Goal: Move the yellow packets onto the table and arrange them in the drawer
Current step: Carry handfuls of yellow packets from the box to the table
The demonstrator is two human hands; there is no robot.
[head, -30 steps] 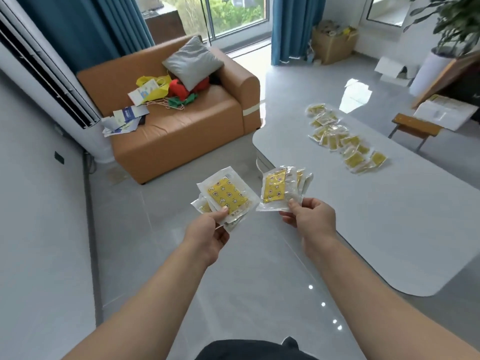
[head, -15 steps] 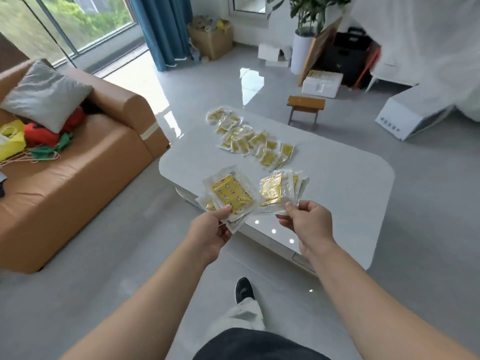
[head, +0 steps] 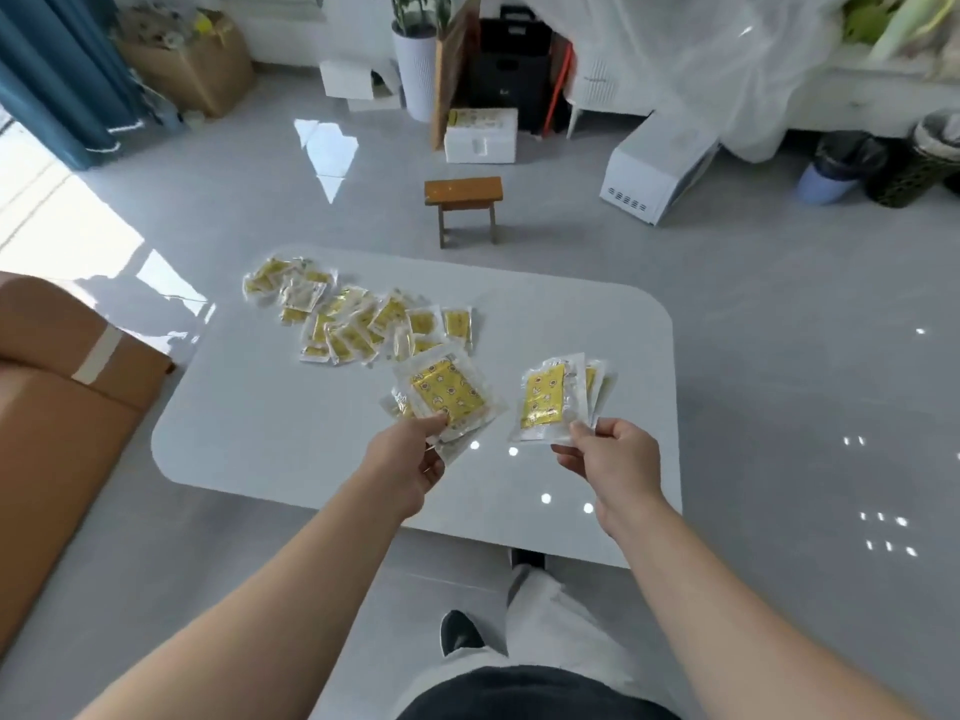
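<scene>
My left hand [head: 408, 462] pinches a fanned bunch of yellow packets [head: 447, 394] in clear wrappers, held above the near part of the white table [head: 249, 423]. My right hand [head: 613, 459] pinches a second bunch of yellow packets [head: 548, 400] by their lower edges, also over the table. A loose pile of several more yellow packets [head: 358, 317] lies on the table's far left. No drawer shows in this view.
An orange sofa arm [head: 57, 387] stands left of the table. A small wooden stool [head: 464, 200] sits on the floor beyond it. White boxes [head: 480, 137], a plant pot [head: 418, 70] and bins [head: 836, 166] line the far wall. My feet are by the table's near edge.
My view has swung right, from the sofa to the table. Both hands, still holding their packets, now hang over the tabletop instead of over the floor beside it.
</scene>
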